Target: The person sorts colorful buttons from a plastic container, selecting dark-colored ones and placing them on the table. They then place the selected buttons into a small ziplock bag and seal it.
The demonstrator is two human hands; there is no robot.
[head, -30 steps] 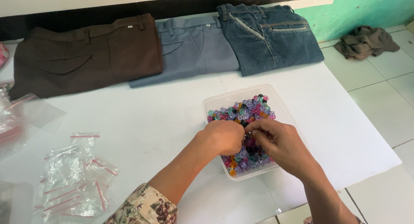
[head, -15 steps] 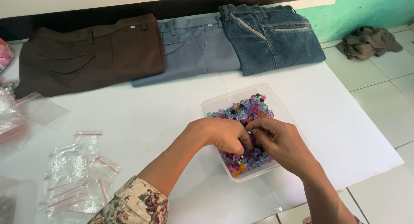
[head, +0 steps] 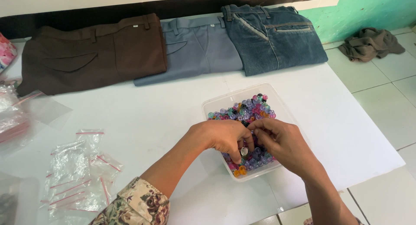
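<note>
A clear plastic tub on the white table holds several small translucent beads in purple, pink, teal and orange. Both my hands are inside the tub, over its near half. My left hand has its fingers curled and pinches a small shiny silver piece at the fingertips. My right hand is beside it, fingers bent and touching the left fingertips among the beads. What the right hand holds is hidden.
Three folded trousers lie along the table's far edge: brown, grey-blue, blue denim. Small clear zip bags with red seals lie at the left. A crumpled cloth is on the tiled floor at the right.
Both hands have stayed in the tub, shifting slightly toward its near side. The fingertips have come together around a small silver piece.
</note>
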